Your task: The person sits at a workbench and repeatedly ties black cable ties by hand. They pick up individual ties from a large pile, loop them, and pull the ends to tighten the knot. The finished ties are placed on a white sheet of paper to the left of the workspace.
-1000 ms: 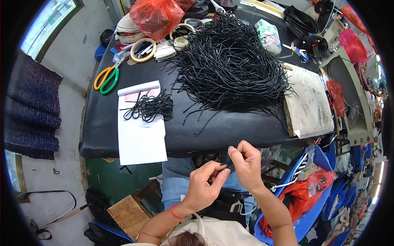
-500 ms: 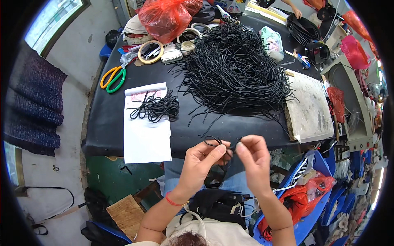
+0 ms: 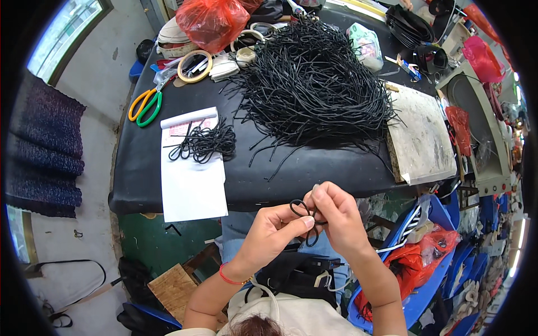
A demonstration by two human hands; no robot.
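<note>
Smooth black sheeting, glossy where the light struck it, covered the desk [image 3: 252, 187] I was looking down on. A shaggy, tangled pile [image 3: 314, 89] of thin black cords filled its far middle, loose ends poking out all around. Nearer the left lay a white paper pad [image 3: 193, 193], flat and rectangular, topped by a small, loopy black bundle [image 3: 204, 143]. Beyond it I saw scissors [image 3: 147, 106] with one orange and one green plastic handle, a pale tape ring [image 3: 194, 80] and a crinkled, see-through red bag [image 3: 213, 25]. A flat, stained, pale board [image 3: 423, 134] lay to the right of the pile.

The cord [image 3: 312, 223] I was working was slim, round, matt black and limp, bent into small open loops, one standing up and one drooping below.

It was in the air between my two hands, just off the desk's near edge, above the lap. My left hand [image 3: 277, 228] was nearly closed, pinching the cord between thumb and fingers. My right hand [image 3: 339, 218], touching or almost touching the left, had its thumb and forefinger together, holding the cord's other side; its curled fingers partly hid the grip.
</note>
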